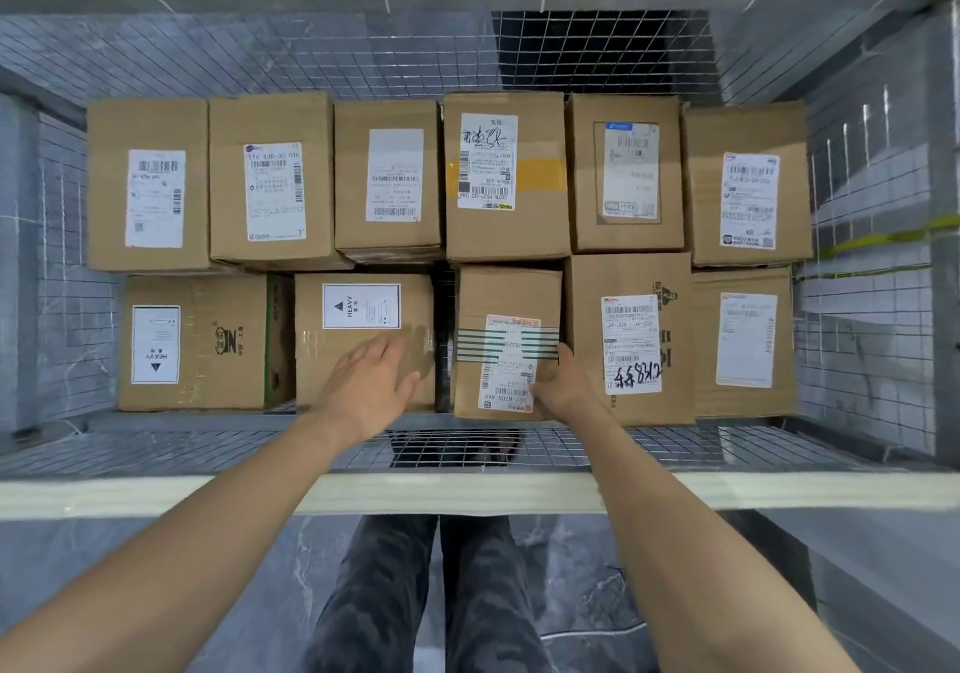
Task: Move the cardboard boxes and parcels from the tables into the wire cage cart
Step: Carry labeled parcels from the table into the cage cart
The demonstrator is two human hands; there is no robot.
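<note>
1. The grey wire cage cart (857,340) holds plain brown cardboard boxes in two tight rows, labels up, likely packed edge to edge to save room.
2. The brown cardboard box with the green-striped white label (506,293) sits in the near row, with a dark gap on its left.
3. The right hand (563,386) holds its near right corner, fingers curled onto the label, probably to seat it squarely.
4. The left hand (369,386) spreads flat, fingers straight, over the brown cardboard box labelled HEAVY (319,360). It perhaps steadies that box, though contact is unclear.
</note>
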